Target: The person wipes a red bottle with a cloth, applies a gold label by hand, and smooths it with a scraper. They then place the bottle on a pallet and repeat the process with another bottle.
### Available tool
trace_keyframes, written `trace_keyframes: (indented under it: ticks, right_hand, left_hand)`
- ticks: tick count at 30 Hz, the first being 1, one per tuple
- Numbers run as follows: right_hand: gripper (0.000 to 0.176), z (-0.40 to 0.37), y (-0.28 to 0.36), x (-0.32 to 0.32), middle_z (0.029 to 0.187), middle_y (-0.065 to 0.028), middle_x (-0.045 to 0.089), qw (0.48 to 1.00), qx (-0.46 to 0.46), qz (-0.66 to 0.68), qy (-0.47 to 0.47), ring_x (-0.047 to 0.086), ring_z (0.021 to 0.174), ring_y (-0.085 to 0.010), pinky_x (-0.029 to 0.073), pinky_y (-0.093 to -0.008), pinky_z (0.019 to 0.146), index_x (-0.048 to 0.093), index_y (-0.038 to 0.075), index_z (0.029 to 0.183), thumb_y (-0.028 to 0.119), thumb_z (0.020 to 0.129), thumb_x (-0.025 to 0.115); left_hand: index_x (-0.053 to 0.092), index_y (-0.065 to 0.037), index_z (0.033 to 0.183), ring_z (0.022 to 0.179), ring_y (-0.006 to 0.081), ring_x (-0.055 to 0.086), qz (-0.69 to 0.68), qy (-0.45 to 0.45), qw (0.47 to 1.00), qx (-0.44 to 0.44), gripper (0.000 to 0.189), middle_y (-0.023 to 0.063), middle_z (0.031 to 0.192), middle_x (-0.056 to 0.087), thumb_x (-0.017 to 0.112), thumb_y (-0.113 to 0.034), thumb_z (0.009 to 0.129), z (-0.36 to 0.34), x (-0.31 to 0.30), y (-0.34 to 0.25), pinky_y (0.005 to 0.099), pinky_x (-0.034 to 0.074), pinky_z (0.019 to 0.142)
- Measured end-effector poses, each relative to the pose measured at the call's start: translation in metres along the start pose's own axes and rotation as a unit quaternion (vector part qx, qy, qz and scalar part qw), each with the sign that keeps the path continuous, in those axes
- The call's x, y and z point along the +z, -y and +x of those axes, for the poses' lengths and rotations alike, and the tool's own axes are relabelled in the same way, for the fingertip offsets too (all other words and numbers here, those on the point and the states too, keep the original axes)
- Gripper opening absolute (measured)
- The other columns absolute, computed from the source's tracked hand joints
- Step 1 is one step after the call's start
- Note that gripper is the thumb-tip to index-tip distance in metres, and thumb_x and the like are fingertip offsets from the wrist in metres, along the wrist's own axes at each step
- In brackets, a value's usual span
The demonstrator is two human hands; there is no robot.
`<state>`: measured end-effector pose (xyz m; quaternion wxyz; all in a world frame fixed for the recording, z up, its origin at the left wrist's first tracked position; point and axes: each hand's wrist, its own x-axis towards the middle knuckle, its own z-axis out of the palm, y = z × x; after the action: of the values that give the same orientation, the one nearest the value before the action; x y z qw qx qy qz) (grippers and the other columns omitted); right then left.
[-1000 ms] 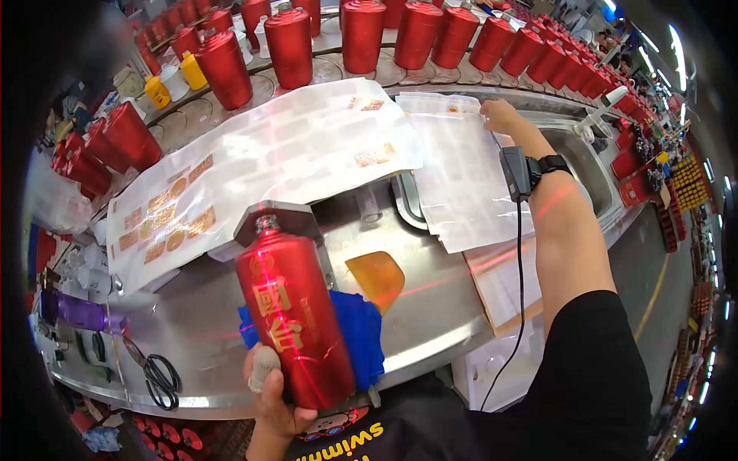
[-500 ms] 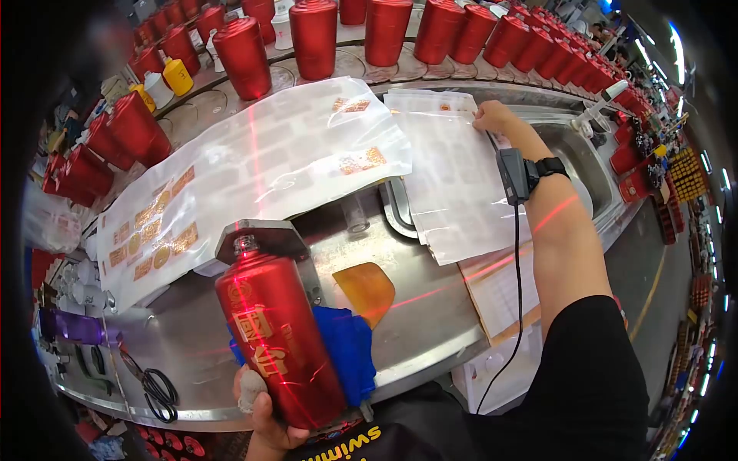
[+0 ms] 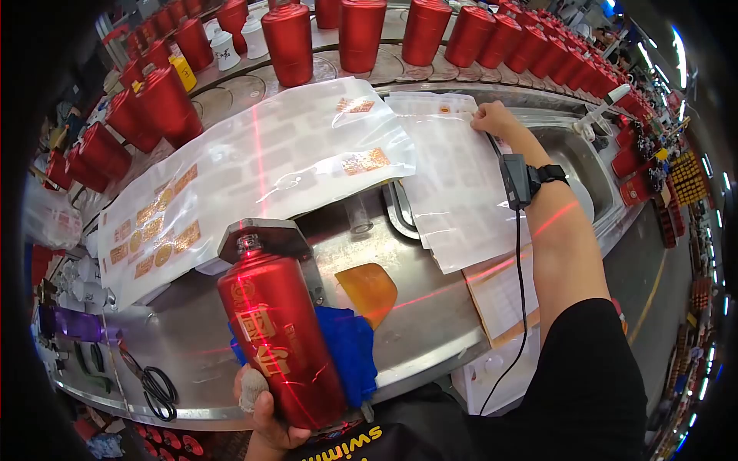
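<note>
My left hand (image 3: 270,419) is closed around the lower end of a red bottle (image 3: 280,338) with gold lettering; a pale cover wraps one finger. The bottle lies tilted, its threaded neck in the notch of a grey metal holder (image 3: 265,228). A blue cloth (image 3: 346,349) is beneath it. My right hand (image 3: 496,121) reaches up to the stacked translucent decal sheets (image 3: 453,192), its fingers pinched at their upper right edge. A larger decal sheet (image 3: 254,161) with gold prints lies to the left.
Red bottles (image 3: 361,34) line a conveyor (image 3: 384,73) behind the steel bench (image 3: 415,330). An amber scraper-like piece (image 3: 367,292) lies beside the bottle. A sink (image 3: 584,169) is at right, black-handled scissors (image 3: 157,392) at left. A cable (image 3: 521,307) hangs from my right wrist.
The red bottle has turned slightly about its length, so different gold lettering faces up. The bottles on the conveyor have shifted right. My right hand stays at the sheet edge.
</note>
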<state>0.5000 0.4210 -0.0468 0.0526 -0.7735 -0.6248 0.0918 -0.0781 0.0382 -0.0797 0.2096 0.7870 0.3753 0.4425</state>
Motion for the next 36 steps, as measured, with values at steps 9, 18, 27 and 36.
trace_keyframes:
  ticks: [9,18,27,36]
  right_hand:
    - [0.013,-0.001,0.011,0.010,0.100,-0.0174,0.061,0.985,-0.112,-0.032,-0.127,0.062,0.096,-0.0346,0.050,-0.0417,0.087,0.065,0.006,0.078,0.017,0.072,0.067]
    - [0.015,-0.077,0.031,-0.045,0.099,-0.0072,0.053,0.930,-0.257,0.260,-0.032,0.049,0.091,-0.0148,0.041,-0.0265,0.081,0.049,0.004,0.074,0.009,0.078,0.062]
    - [0.011,-0.227,0.031,-0.072,0.109,-0.0089,0.059,0.925,-0.265,0.134,0.237,0.056,0.104,-0.0215,0.044,-0.0315,0.090,0.062,0.005,0.083,0.011,0.082,0.070]
    - [0.028,-0.156,0.040,-0.031,0.120,-0.0150,0.060,0.956,-0.289,-0.054,0.002,0.055,0.113,-0.0357,0.044,-0.0425,0.096,0.068,0.002,0.088,0.027,0.077,0.076]
  left_hand:
    - [0.017,-0.007,0.152,0.140,0.0392,0.033,0.037,0.012,0.999,-0.001,0.082,0.0240,0.153,0.026,0.047,-0.058,0.096,-0.002,-0.003,-0.001,0.0529,0.031,0.114]
    - [0.020,0.003,0.149,0.137,0.0372,0.039,0.065,0.006,0.998,-0.011,0.081,0.0257,0.150,0.032,0.043,-0.056,0.099,-0.001,-0.002,0.000,0.0481,0.032,0.114]
    - [0.025,0.009,0.147,0.141,0.0376,0.034,0.124,0.014,0.992,0.005,0.081,0.0275,0.150,0.033,0.037,-0.056,0.100,0.017,-0.006,-0.006,0.0460,0.027,0.116]
    - [0.032,0.005,0.146,0.144,0.0413,0.029,0.121,-0.020,0.992,0.022,0.078,0.0280,0.152,0.034,0.039,-0.057,0.099,0.038,-0.001,-0.018,0.0483,0.021,0.118]
